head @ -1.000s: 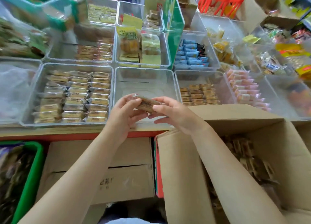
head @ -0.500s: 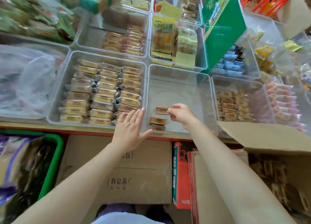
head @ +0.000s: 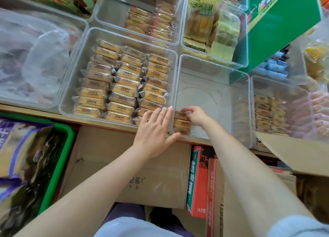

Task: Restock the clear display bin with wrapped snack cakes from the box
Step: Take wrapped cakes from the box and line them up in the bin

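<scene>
The clear display bin (head: 211,64) stands mid-shelf and is nearly bare. In its near left corner three brown wrapped snack cakes (head: 181,123) lie in a short column. My right hand (head: 195,116) reaches into that corner, its fingertips pinched on the farthest cake of the column. My left hand (head: 156,128) lies flat with fingers spread, just left of the bin's near left corner, over the front rim of the neighbouring bin. It holds nothing. The open cardboard box (head: 292,154) shows only a flap at the right edge.
Left of the display bin a clear bin (head: 78,62) holds several rows of yellow wrapped cakes. More clear bins of snacks stand behind and to the right. A green carton (head: 277,26) leans over the back right. Below the shelf sit cardboard boxes (head: 124,172) and a green basket (head: 64,147).
The view tilted down and nearer to the shelf. My right hand carried a cake from above the box into the bin's near left corner, making the column three. My left hand let go and spread flat.
</scene>
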### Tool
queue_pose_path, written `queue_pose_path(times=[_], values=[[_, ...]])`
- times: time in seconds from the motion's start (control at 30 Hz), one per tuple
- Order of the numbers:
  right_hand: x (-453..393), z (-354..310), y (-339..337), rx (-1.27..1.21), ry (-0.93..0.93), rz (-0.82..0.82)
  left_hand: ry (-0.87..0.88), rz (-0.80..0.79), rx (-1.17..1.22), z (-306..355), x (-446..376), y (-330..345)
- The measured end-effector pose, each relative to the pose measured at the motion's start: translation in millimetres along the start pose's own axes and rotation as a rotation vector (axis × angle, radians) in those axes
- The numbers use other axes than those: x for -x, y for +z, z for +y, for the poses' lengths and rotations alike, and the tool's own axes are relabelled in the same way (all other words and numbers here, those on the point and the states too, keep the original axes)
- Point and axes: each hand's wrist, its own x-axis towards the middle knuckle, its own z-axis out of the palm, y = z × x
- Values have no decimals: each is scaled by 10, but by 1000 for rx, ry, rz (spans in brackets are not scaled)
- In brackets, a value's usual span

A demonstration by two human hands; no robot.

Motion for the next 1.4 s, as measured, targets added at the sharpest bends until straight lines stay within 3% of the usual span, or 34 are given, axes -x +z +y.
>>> queue_pose_path(times=[0.23,0.43,0.53,0.67,0.77,0.83,0.9,1.0,1.1,1.2,1.27,1.4], values=[[447,-16,-66,192,-107,113,-25,-36,-1,25,26,-94],[1650,273,-664,-165,-395,312,-97,-50,99,366,118,-325],[2357,718,-911,-306,-462,462,13,6,438,1103,405,-448],[2876,1393,-1057,-515,-460,676,28,-117,888,2216,908,-410],[3043,1776,-1121,-518,-536,882,-42,-204,1058,2834,1163,-323],[3055,2007,-1164,-542,-571,902,-47,-221,1089,3107,1230,-272],[2957,2282,-1173,-504,-545,826,-69,-205,1072,3233,1199,-199],[2586,2787,-1022,-288,-326,605,-119,-163,1127,3212,1115,-123],[2188,3180,-781,-26,-72,129,-139,-130,1164,3212,1130,-99],[1990,3330,-501,360,-6,-337,-160,-84,1199,3300,1137,-100],[1887,3434,-270,580,-7,-465,-156,-72,1209,3336,1122,-99],[1860,3595,47,859,2,-538,-171,-57,1206,3346,1126,-70]])
